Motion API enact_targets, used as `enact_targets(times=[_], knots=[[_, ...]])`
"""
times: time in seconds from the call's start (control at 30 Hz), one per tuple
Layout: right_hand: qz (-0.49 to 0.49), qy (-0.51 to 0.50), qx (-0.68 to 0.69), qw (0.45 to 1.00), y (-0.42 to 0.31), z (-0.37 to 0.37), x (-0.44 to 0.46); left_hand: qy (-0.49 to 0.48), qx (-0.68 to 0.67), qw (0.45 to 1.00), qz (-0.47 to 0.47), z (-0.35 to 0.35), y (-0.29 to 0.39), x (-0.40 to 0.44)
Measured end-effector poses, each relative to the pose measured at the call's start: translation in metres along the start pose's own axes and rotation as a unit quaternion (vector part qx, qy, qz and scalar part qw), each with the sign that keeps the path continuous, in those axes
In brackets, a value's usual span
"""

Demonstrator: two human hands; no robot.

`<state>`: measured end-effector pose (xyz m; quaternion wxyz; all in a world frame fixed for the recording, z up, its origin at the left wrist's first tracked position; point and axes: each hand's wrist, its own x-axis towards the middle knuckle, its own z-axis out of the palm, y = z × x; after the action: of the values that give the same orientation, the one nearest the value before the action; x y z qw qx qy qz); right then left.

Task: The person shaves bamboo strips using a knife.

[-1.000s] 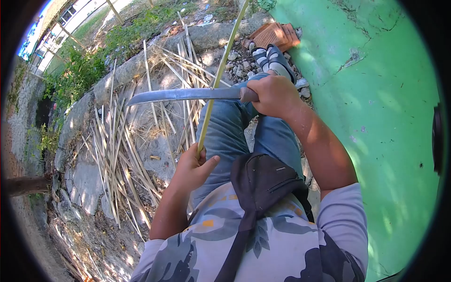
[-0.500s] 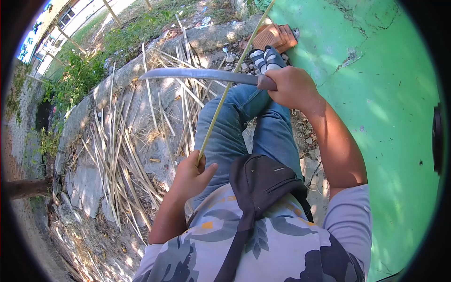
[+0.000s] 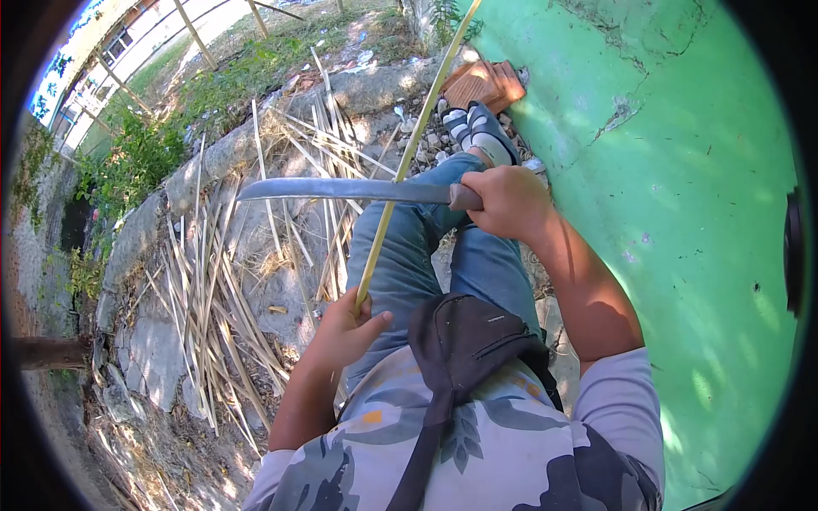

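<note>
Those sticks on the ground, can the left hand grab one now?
Probably not easily: the left hand is gripping a long strip, though the sticks lie on that same side.

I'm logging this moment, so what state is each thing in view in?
Pale strip, held slanting.
Long knife, unsheathed, crossing the pale strip.
Left hand, closed on the pale strip.
Right hand, closed on the long knife.
Loose strips, scattered, overlapping.
Black bag, worn; zip unclear.
Sandals, worn.
Green surface, cracked.

We hold our right hand [image 3: 511,203] clenched out ahead, the right forearm [image 3: 588,283] slanting inward; our left hand [image 3: 343,332] curls closer in, its thumb [image 3: 376,324] angled inward.
</note>
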<state>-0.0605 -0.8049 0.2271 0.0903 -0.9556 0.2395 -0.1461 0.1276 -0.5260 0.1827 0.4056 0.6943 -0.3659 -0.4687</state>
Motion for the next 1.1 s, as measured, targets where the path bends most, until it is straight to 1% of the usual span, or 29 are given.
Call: enact_targets(times=[0.03, 0.17, 0.27, 0.3, 0.4, 0.47, 0.57, 0.6, 0.67, 0.8, 0.87, 1.0, 1.1], knots=[[0.007, 0.000, -0.010, 1.000, -0.009, -0.002, -0.003, 0.005, 0.009, 1.000, 0.004, 0.000, -0.002, 0.001], [-0.081, -0.027, -0.012, 0.996, -0.027, -0.004, -0.008, -0.014, 0.036, 0.999, 0.031, 0.006, 0.003, -0.003], [-0.032, 0.034, -0.014, 0.999, 0.007, -0.004, 0.003, -0.009, 0.057, 0.997, 0.052, 0.008, 0.004, -0.010], [0.020, 0.034, 0.017, 0.999, 0.008, -0.014, 0.006, -0.006, 0.064, 0.997, 0.049, 0.008, 0.006, -0.010], [0.009, 0.041, -0.049, 0.998, 0.004, -0.023, 0.008, 0.015, 0.075, 0.996, 0.043, 0.007, 0.007, -0.006], [-0.003, 0.001, -0.056, 0.998, -0.007, -0.033, 0.002, 0.031, 0.073, 0.996, 0.041, 0.006, -0.004, -0.002], [-0.032, -0.044, -0.058, 0.997, -0.017, -0.035, -0.004, 0.023, 0.073, 0.996, 0.051, 0.009, 0.002, -0.003], [-0.046, -0.053, -0.060, 0.996, -0.017, -0.035, -0.004, 0.018, 0.096, 0.994, 0.056, 0.009, 0.006, -0.004], [-0.016, -0.012, -0.073, 0.997, 0.007, -0.035, 0.001, 0.012, 0.142, 0.988, 0.063, 0.009, 0.014, -0.009], [0.032, 0.037, -0.055, 0.997, 0.027, -0.045, 0.007, 0.033, 0.135, 0.989, 0.060, 0.009, 0.006, -0.008], [0.013, 0.029, -0.063, 0.997, 0.018, -0.052, 0.006, 0.042, 0.137, 0.988, 0.050, 0.008, 0.005, -0.006], [-0.024, -0.007, -0.076, 0.997, -0.005, -0.061, -0.002, 0.034, 0.148, 0.987, 0.061, 0.004, 0.004, -0.006], [-0.012, -0.055, -0.079, 0.995, 0.004, -0.066, 0.003, 0.028, 0.159, 0.984, 0.070, 0.006, 0.015, -0.010]])
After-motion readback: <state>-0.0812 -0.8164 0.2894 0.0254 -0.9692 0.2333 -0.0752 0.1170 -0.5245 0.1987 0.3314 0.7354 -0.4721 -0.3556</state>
